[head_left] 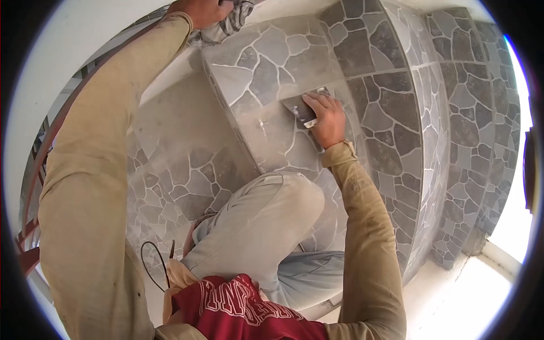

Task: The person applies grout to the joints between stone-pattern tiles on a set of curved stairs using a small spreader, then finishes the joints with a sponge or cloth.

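Note:
My right hand point(328, 120) is closed on a flat, dark scraper-like tool point(300, 110), whose blade lies against the stone-patterned tile point(272, 73) of a step. Pale, dusty smears cover parts of the tile around the tool, and a small whitish spot shows to its left. At the top left, my left hand point(203, 11) is closed on a crumpled grey patterned cloth point(226, 25), beside the white wall; its fingers are partly cut off by the frame edge.
Stone-patterned steps point(391, 102) run down toward the right. A dusty lower tread point(192, 136) lies left of the step edge. Reddish-brown railing point(31, 243) stands at the far left. My bent knee point(294, 195) is just below the worked tile.

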The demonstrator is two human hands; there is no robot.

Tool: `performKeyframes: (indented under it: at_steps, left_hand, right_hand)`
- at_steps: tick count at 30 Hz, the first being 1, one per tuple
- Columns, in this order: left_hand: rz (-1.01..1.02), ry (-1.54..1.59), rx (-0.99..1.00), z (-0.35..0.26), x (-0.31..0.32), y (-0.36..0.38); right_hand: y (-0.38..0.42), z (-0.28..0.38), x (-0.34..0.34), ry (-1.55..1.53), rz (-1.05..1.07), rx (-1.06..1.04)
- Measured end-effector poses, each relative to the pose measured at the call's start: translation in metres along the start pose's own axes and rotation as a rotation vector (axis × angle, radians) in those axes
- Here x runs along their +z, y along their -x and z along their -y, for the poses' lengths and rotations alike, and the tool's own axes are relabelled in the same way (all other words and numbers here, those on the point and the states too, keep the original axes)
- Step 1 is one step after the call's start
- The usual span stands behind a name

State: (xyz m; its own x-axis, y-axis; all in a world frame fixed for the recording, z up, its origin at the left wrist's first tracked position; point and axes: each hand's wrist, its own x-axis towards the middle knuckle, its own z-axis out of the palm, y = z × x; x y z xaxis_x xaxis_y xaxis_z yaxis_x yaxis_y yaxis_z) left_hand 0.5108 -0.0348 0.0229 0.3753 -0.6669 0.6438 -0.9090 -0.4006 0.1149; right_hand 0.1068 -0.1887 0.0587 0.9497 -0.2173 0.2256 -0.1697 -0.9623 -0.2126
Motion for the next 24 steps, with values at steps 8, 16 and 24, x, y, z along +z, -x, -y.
performKeyframes:
  at_steps: [8, 16, 24]
  left_hand:
    - [0.046, -0.164, 0.103, 0.006, 0.015, -0.001]
    - [0.167, 0.044, -0.194, -0.021, -0.030, -0.009]
    - [0.177, 0.022, -0.175, -0.022, -0.030, -0.011]
  right_hand:
    - [0.030, 0.029, 0.016, 0.047, 0.069, -0.162]
    - [0.021, 0.053, 0.013, -0.033, 0.081, -0.170]
    - [0.014, 0.052, 0.006, -0.040, 0.106, -0.163]
